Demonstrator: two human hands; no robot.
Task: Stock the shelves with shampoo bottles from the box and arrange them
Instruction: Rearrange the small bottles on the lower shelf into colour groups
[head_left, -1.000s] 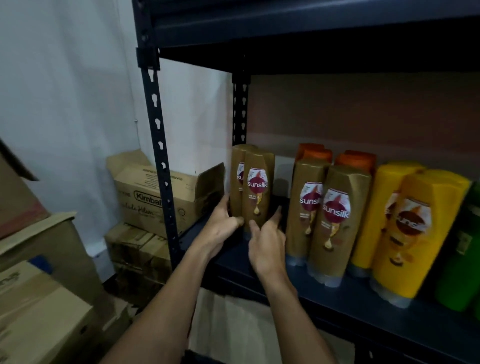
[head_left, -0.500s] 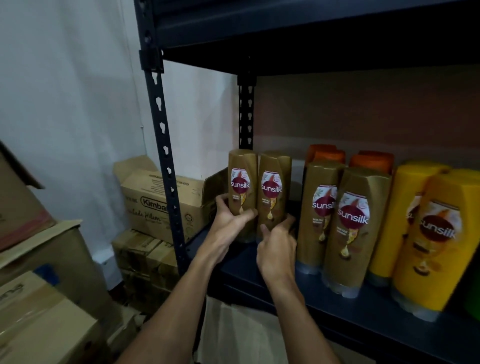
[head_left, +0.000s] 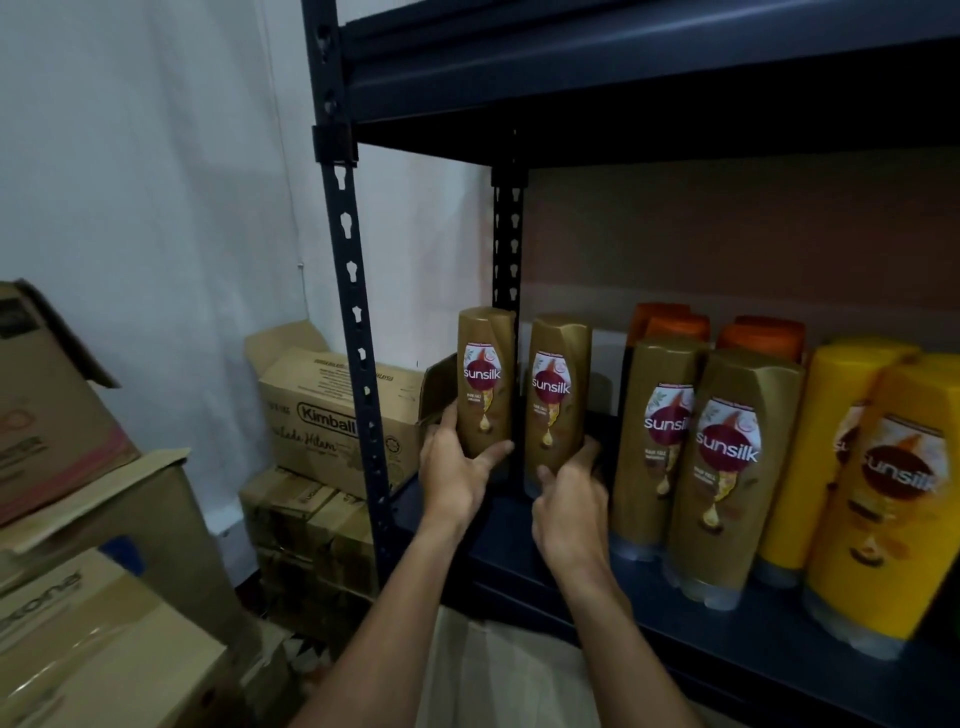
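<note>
One bottle per hand at the left end of the shelf (head_left: 498, 540)
The left hand (head_left: 457, 478) clasped the outer bottle (head_left: 485, 382); the right hand (head_left: 569, 512) clasped the inner bottle (head_left: 558, 400); a gap remained before two more brown bottles (head_left: 727, 457).

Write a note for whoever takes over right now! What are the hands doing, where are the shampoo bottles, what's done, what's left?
Left hand: grips the far-left brown bottle near its base.
Right hand: grips the brown bottle beside it.
Both bottles are upright, labels forward, at the left end of the shelf. Their bases are hidden, so whether they are set down is unclear.
Done: two more brown bottles, orange-capped ones behind, and yellow bottles stand to the right.
Left: probably release these two, align them, then fetch more from the box, not clearly in view.
</note>
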